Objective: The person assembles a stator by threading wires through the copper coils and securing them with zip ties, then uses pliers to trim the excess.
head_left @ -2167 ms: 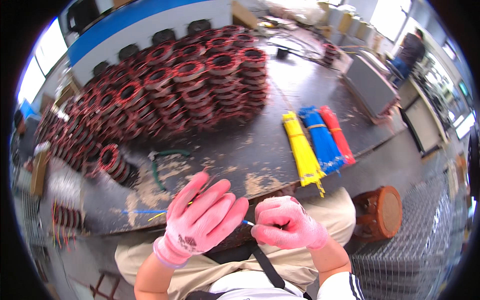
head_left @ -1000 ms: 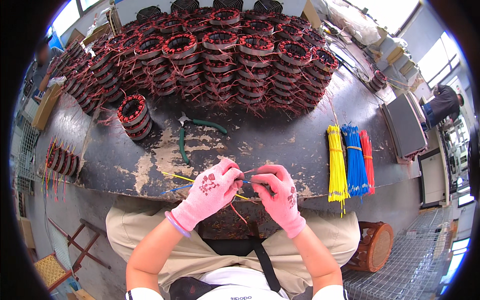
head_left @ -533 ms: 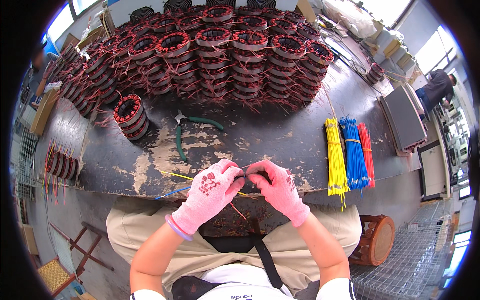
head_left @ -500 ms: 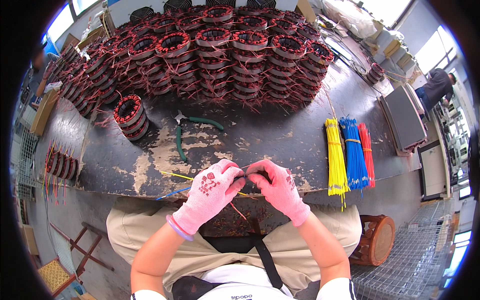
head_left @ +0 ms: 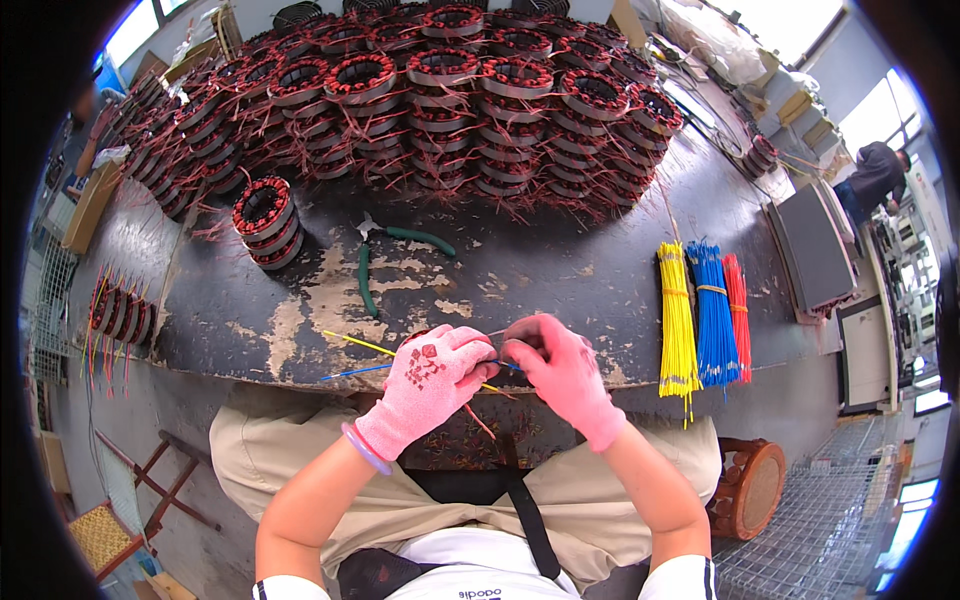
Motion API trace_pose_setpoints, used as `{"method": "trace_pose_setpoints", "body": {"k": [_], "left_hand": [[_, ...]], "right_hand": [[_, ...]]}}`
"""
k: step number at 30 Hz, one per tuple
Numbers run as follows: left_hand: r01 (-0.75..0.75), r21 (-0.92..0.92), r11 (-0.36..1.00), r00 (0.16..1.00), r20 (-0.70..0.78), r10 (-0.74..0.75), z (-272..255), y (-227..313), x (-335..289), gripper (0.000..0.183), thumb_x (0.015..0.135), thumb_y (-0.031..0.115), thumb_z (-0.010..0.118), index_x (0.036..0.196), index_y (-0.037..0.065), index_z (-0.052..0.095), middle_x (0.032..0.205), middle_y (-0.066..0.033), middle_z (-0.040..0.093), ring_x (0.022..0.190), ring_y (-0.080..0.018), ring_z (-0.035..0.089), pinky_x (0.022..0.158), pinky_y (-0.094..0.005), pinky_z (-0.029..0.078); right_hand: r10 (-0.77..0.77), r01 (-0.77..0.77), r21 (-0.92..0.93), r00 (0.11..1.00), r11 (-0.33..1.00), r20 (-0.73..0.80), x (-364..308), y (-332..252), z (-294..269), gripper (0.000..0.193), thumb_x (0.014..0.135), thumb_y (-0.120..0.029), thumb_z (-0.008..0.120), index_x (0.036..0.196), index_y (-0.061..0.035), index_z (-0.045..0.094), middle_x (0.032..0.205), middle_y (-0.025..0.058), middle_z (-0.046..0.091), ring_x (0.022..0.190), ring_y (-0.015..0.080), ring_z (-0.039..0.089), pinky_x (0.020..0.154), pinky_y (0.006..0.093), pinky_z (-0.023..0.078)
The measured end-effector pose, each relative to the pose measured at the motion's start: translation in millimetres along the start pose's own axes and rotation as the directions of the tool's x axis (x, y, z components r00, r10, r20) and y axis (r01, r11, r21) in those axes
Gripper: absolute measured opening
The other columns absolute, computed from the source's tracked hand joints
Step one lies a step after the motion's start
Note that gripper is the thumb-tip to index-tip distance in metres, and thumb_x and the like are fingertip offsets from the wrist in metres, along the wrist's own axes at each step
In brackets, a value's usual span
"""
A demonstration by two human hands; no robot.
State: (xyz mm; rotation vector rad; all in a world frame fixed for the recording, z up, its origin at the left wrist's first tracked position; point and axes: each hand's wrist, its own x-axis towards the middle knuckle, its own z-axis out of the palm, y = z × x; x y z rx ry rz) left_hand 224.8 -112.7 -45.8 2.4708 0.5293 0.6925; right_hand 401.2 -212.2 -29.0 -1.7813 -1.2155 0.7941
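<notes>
My left hand (head_left: 428,370), in a pink glove, is closed around a yellow wire (head_left: 357,343) and a blue wire (head_left: 355,373) at the table's front edge. The wires' left ends stick out past the glove, and a short blue piece shows between the hands. A reddish lead (head_left: 480,422) hangs below the left hand. Dark red shows behind its knuckles, mostly hidden. My right hand (head_left: 562,375), also pink-gloved and slightly blurred, has its fingers curled in a pinch beside the left fingertips. A thin dark wire runs into its fingers.
Green-handled cutters (head_left: 365,265) lie open beyond my hands. A short stack of stators (head_left: 268,225) stands left of them, with many stator stacks (head_left: 440,120) behind. Bundles of yellow (head_left: 677,320), blue (head_left: 712,315) and red wires (head_left: 738,315) lie right. A person (head_left: 875,180) is far right.
My right hand has turned and lifted slightly at the fingers. A blue wire piece now shows between the hands, and dark red shows behind the left knuckles. The view has shifted slightly.
</notes>
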Motion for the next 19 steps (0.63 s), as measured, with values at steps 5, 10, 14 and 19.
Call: {"method": "trace_pose_setpoints", "body": {"k": [5,10,14,19], "left_hand": [[0.027,-0.037,0.999,0.999,0.025,-0.026,0,0,2,0.015,0.083,0.017,0.075,0.097,0.01,0.073,0.102,-0.0031,0.071,0.09,-0.0266,0.066,0.078,-0.0397,0.055],[0.004,-0.038,0.999,1.0,0.007,-0.004,0,-1,2,0.015,0.085,0.019,0.075,0.096,0.01,0.069,0.1,-0.0023,0.07,0.088,-0.0257,0.067,0.077,-0.0398,0.056],[0.024,-0.049,0.999,0.999,0.024,-0.023,1,-1,2,0.014,0.084,0.017,0.075,0.096,0.01,0.072,0.101,-0.0021,0.071,0.088,-0.0255,0.066,0.078,-0.0389,0.055],[0.037,-0.058,0.998,0.999,0.023,-0.036,0,-1,3,0.014,0.083,0.016,0.076,0.096,0.01,0.073,0.101,-0.0017,0.071,0.087,-0.0252,0.066,0.078,-0.0381,0.055]], "right_hand": [[-0.584,0.511,-0.602,0.807,0.613,0.089,-12,6,-6,0.043,0.082,-0.022,0.078,0.122,-0.0111,0.066,0.116,0.0043,0.069,0.089,0.0204,0.069,0.075,0.036,0.055],[-0.625,0.501,-0.715,0.772,0.488,0.115,-10,19,2,0.041,0.08,-0.02,0.075,0.12,-0.0142,0.068,0.118,0.0009,0.068,0.086,0.0175,0.067,0.073,0.035,0.055],[-0.662,0.524,-0.72,0.74,0.455,0.121,-9,25,1,0.039,0.078,-0.018,0.071,0.117,-0.0137,0.069,0.119,0.0002,0.068,0.085,0.0168,0.067,0.071,0.034,0.055],[-0.658,0.549,-0.737,0.728,0.395,0.191,-8,26,2,0.039,0.077,-0.017,0.071,0.116,-0.013,0.069,0.12,-0.0001,0.067,0.085,0.0162,0.066,0.071,0.0337,0.055]]}}
